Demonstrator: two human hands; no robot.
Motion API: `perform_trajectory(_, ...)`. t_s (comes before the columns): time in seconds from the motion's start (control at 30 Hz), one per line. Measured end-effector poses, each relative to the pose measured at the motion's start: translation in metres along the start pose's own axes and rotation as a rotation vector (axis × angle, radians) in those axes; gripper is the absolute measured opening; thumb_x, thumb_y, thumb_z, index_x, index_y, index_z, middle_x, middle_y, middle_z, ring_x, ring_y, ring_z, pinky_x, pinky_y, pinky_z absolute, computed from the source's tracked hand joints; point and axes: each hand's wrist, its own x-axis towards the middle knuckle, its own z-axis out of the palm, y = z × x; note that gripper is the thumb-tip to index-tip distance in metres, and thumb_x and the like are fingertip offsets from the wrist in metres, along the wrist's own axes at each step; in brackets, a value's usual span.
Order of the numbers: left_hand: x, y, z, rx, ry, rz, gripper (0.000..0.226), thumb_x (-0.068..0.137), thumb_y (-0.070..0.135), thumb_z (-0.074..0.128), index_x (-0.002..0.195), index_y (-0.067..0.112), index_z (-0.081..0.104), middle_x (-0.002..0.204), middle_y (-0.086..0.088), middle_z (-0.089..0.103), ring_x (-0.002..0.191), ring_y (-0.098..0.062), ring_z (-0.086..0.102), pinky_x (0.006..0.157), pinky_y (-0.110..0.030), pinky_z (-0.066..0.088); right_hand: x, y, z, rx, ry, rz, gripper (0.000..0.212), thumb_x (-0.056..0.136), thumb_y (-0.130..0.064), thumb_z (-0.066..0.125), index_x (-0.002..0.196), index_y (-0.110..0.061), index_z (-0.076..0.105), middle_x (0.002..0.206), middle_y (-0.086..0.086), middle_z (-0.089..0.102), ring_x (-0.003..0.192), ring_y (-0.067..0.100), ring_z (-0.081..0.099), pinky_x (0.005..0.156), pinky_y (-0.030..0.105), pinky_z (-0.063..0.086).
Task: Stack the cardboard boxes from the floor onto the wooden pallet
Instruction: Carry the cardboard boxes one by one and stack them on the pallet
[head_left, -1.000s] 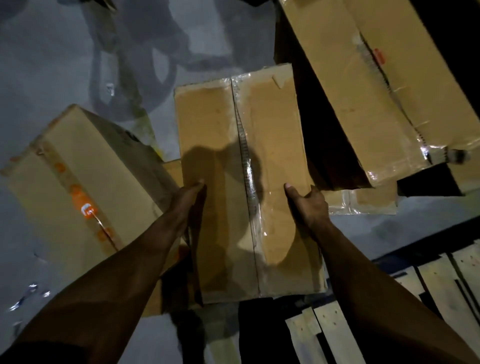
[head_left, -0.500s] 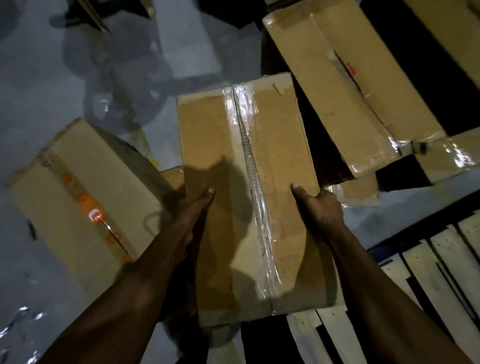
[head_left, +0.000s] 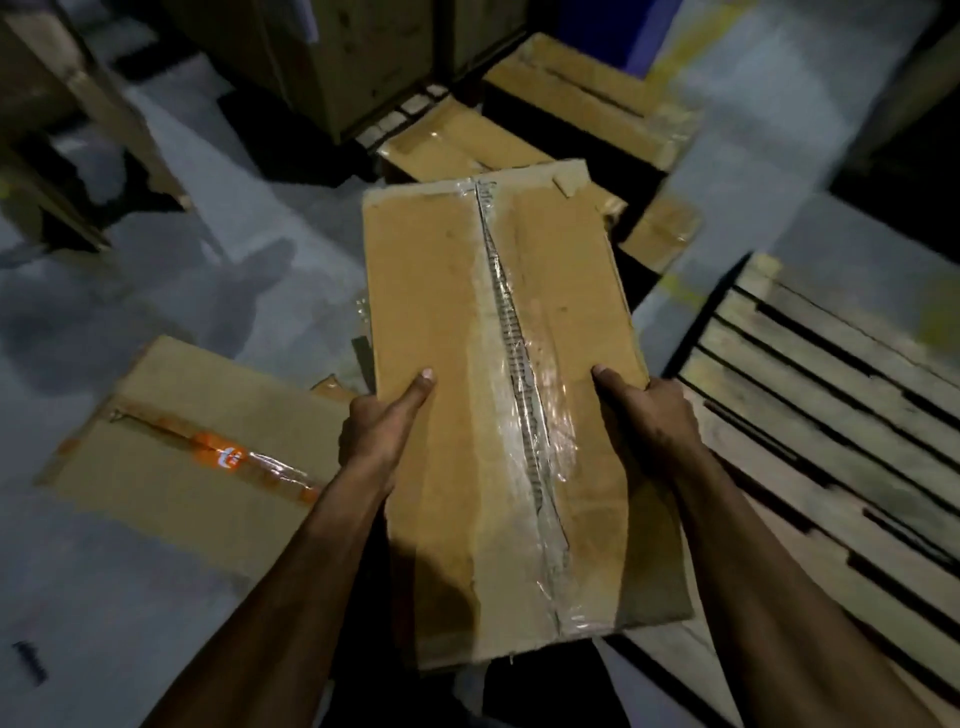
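Left hand (head_left: 376, 423) and right hand (head_left: 644, 415) grip cardboard box (head_left: 498, 395) (taped seam up).

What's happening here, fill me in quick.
A person holds a taped cardboard box off the floor, left hand and right hand gripping its two long sides. The wooden pallet lies bare on the right. An orange-taped box and others sit on the floor.
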Motion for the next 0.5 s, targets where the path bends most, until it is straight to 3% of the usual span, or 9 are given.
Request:
perform_trajectory(0.1,-0.049,0.007,-0.010,0.060,-0.079,0.076,0.070,0.058,0.084,0.069,0.093,0.023,0.070,0.090,0.000,0.073,0.083,-0.028,0.069,0.084,-0.044,0.059,-0.063,0.033,-0.029,0.083,0.099,0.061,0.066,0.068,-0.080,0.064,0.094,-0.019,0.060,0.098,0.008,0.067,0.088,0.031,0.065,0.083,0.045,0.057)
perform_trajectory(0.23,-0.112,0.015,-0.017,0.137,-0.213,0.190,0.080,0.052,0.086,0.068,0.100,0.022,0.071,0.092,0.002,0.074,0.084,-0.027,0.070,0.085,-0.045,0.059,-0.139,0.074,-0.065,0.187,0.188,0.175,0.090,0.052,-0.091,0.057,0.101,-0.016,0.061,0.100,0.008,0.068,0.089,0.032,0.065,0.083,0.049,0.057)
perform_trajectory(0.37,-0.166,0.016,-0.008,0.254,-0.301,0.282,0.088,0.047,0.094,0.064,0.099,0.023,0.072,0.088,0.003,0.074,0.082,-0.026,0.070,0.085,-0.047,0.058,-0.199,0.119,-0.093,0.284,0.286,0.254,0.080,0.062,-0.085,0.060,0.096,-0.013,0.060,0.097,0.007,0.067,0.089,0.031,0.064,0.084,0.047,0.056)
perform_trajectory(0.5,-0.223,0.010,0.014,0.390,-0.341,0.350,0.078,0.059,0.090,0.059,0.095,0.021,0.070,0.087,0.001,0.071,0.081,-0.026,0.066,0.083,-0.042,0.057,-0.236,0.172,-0.117,0.367,0.354,0.317,0.083,0.060,-0.086,0.058,0.100,-0.014,0.066,0.095,0.007,0.070,0.087,0.031,0.065,0.083,0.049,0.056)
